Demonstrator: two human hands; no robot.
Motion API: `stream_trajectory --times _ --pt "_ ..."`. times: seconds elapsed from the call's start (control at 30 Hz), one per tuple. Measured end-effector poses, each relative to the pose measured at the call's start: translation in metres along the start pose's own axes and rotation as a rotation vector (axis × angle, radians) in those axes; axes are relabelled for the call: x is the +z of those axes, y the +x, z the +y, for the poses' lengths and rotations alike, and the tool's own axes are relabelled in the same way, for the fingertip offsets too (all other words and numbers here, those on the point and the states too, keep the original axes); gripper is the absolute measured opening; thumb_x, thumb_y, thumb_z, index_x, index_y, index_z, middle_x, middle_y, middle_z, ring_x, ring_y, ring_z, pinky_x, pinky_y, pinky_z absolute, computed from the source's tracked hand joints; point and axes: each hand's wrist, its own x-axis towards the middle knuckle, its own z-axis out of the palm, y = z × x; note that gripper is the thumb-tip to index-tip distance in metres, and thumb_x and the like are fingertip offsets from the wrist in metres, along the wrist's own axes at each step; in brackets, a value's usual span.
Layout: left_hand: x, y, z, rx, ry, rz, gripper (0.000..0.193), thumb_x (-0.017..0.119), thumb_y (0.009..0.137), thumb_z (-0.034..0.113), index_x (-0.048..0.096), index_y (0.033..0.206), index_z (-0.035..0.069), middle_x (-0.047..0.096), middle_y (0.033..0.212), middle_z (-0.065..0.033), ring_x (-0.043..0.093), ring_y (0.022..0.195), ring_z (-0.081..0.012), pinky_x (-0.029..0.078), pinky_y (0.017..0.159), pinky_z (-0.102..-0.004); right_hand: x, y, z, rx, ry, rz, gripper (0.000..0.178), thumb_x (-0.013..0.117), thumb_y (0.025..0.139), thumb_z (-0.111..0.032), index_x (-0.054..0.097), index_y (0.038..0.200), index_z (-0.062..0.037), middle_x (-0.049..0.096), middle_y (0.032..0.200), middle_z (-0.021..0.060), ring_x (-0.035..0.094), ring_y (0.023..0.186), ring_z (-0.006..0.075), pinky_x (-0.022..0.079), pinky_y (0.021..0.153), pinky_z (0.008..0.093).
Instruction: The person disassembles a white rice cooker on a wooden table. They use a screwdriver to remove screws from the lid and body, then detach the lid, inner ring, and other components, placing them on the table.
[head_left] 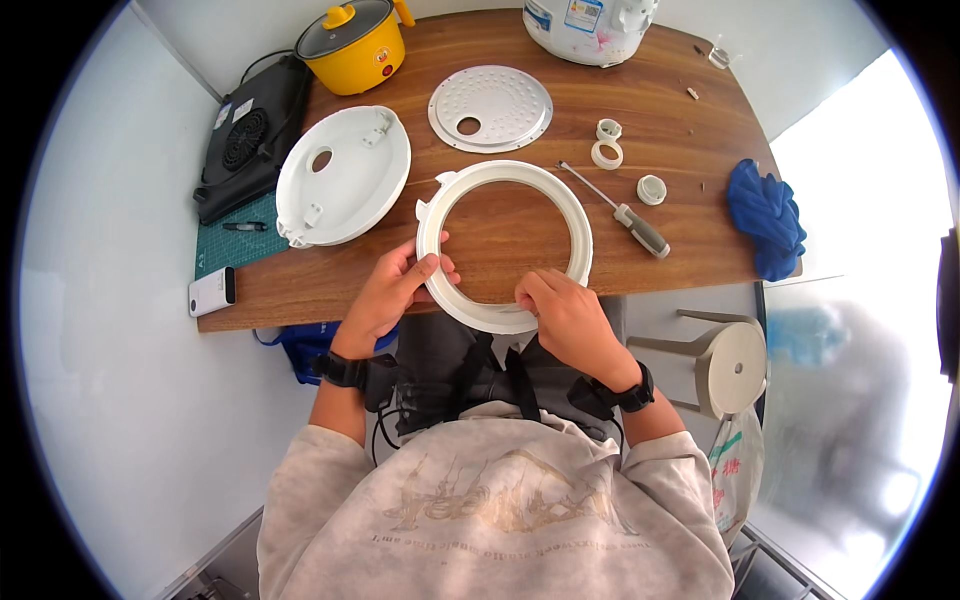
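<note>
A white plastic ring (577, 215) with small tabs on its upper left lies over the table's front edge, its near part reaching past it. My left hand (398, 275) grips its left side, thumb on top and fingers through the opening. On the near right part of the rim, my right hand (562, 312) is closed, fingers curled at the inner edge; its fingertips are partly hidden. To the left rests a white lid shell (345, 190) with a hole. Beyond the ring is a round dimpled metal plate (491, 105). A screwdriver (628, 217) lies to the right.
Small white round caps (651, 190) and white rings (607, 153) sit right of the plate. Farther out are a blue cloth (766, 220), a yellow pot (355, 55), a white appliance body (590, 30), a black device (250, 135) and a white power bank (212, 292). A stool (738, 365) stands at right.
</note>
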Motion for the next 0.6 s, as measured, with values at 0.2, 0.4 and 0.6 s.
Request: stream_trajectory --times 0.2,0.4,0.6 --pt "0.0 0.0 0.0 0.003 0.019 -0.003 0.048 0.055 0.107 0.024 0.044 0.148 0.002 0.064 0.108 -0.0039 0.067 0.106 -0.0166 0.058 0.091 -0.0334 0.001 0.002 0.008 0.028 0.173 0.067 0.025 0.055 0.075 0.015 0.05 0.091 -0.0041 0.055 0.081 0.0123 0.058 0.081 0.0358 0.048 0.068 0.0437" --pt "0.002 0.0 0.001 0.002 0.102 0.005 0.048 0.055 0.107 0.025 0.045 0.148 0.002 0.065 0.106 -0.0043 0.068 0.103 -0.0172 0.06 0.088 -0.0326 -0.003 0.009 0.003 0.127 0.391 0.052 0.016 0.052 0.087 0.013 0.051 0.095 -0.0007 0.059 0.084 0.017 0.059 0.08 0.0391 0.049 0.072 0.0389" --pt "0.0 0.002 -0.001 0.002 0.09 0.034 0.046 0.053 0.108 0.025 0.046 0.147 0.001 0.067 0.111 -0.0078 0.069 0.102 -0.0182 0.061 0.087 -0.0335 -0.011 0.011 0.003 0.208 0.463 0.004 0.008 0.054 0.094 0.006 0.052 0.098 -0.001 0.06 0.085 0.0161 0.06 0.079 0.0348 0.05 0.074 0.0358"
